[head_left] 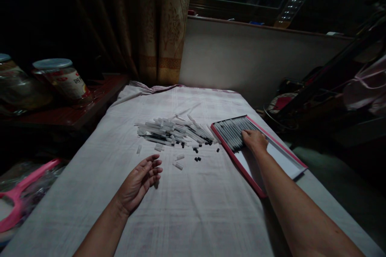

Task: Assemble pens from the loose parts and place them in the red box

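On the cloth-covered table, a loose pile of clear and dark pen parts [175,128] lies in the middle, made up of thin tubes and sticks. Small black plugs [197,159] and short clear caps [178,165] are scattered in front of it. My left hand [143,178] hovers near these caps, palm turned inward, fingers apart and holding nothing. At the right lies a shallow red-rimmed box [238,168], its far part filled with a row of dark-filled tubes [230,132]. My right hand [255,141] reaches into the box, fingers bent down at the row's near end; what they grip is hidden.
To the left, a dark red side table [99,104] carries a lidded jar [62,78]. A pink plastic handle [27,184] stands beside the bed-like surface at lower left. Behind are a patterned curtain [165,28] and a ledge with a bottle [294,6].
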`<state>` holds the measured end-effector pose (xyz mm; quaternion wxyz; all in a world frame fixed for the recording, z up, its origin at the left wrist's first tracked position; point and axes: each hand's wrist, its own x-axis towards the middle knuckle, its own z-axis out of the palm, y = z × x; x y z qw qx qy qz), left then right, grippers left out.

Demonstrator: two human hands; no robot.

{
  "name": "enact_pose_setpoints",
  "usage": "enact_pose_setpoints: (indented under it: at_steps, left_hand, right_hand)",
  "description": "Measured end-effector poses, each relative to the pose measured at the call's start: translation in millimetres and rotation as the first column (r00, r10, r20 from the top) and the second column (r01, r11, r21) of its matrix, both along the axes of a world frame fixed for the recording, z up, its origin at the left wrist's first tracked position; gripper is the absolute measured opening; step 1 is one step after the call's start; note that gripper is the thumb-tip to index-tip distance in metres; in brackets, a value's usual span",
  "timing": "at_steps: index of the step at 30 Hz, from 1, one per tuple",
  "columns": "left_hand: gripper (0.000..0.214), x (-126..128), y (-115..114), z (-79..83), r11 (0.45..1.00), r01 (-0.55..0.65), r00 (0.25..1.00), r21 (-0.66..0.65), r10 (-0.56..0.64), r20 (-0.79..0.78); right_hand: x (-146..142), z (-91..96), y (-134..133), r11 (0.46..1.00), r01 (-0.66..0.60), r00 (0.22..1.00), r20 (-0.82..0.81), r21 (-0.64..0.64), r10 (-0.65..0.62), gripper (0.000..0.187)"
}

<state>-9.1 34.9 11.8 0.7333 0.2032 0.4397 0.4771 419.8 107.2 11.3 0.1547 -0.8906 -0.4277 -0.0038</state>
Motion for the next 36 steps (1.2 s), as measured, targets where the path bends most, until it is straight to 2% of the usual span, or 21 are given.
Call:
enact_pose_setpoints:
  at_steps: [4,6,8,10,13,15,17,22,29,36]
  left_hand:
    - [0.022,0.0,0.9,0.8,1.0,-0.012,1.0,-0.003,0.012,0.015]
    - [0.022,-0.2,1.6,1.7,1.0,-0.015,0.999,-0.008,0.015,0.03]
    - [0.022,-0.6,2.1,2.3,1.0,-0.011,0.999,-0.009,0.011,0.045]
    - [0.022,-0.9,2.2,2.3,1.0,-0.008,0.999,-0.009,0.008,0.052]
    - [0.022,-1.1,1.9,1.6,1.0,-0.007,0.998,-0.005,0.007,0.058]
    - [0.021,-1.0,1.6,1.3,1.0,-0.004,0.998,-0.005,0.004,0.061]
    - [0.02,-1.0,1.6,1.4,1.0,-0.001,0.998,-0.012,0.002,0.063]
    - [0.019,-1.0,1.3,3.0,1.0,0.008,0.998,-0.017,-0.007,0.069]
    - [0.018,-0.5,0.7,3.3,1.0,0.016,0.998,-0.008,-0.016,0.065]
    - [0.017,-0.3,0.0,3.1,1.0,0.019,0.998,0.007,-0.019,0.061]
  right_hand:
    - [-9.2,14.5,-2.1,0.997,-0.067,0.996,0.069,0.04,0.064,0.038]
    - [-24.5,23.7,-2.7,0.977,-0.177,0.979,0.128,0.117,0.162,0.037]
    - [-49.5,30.5,-3.0,0.926,-0.345,0.935,0.145,0.155,0.324,0.035]
    - [-80.8,32.5,-3.5,0.848,-0.525,0.849,0.115,0.074,0.516,0.031]
    - [-124.6,27.2,-4.8,0.77,-0.629,0.767,0.078,-0.107,0.637,0.027]
    - [-144.1,21.9,-5.4,0.751,-0.633,0.753,0.075,-0.19,0.654,0.027]
    - [-155.0,18.3,-5.4,0.755,-0.607,0.762,0.089,-0.248,0.642,0.028]
    - [-164.9,21.7,-4.5,0.771,-0.538,0.793,0.105,-0.342,0.6,0.028]
    - [-175.2,32.5,-9.4,0.742,-0.564,0.769,0.097,-0.361,0.632,0.026]
    - [-178.9,31.7,-12.0,0.744,-0.573,0.766,0.097,-0.345,0.635,0.026]
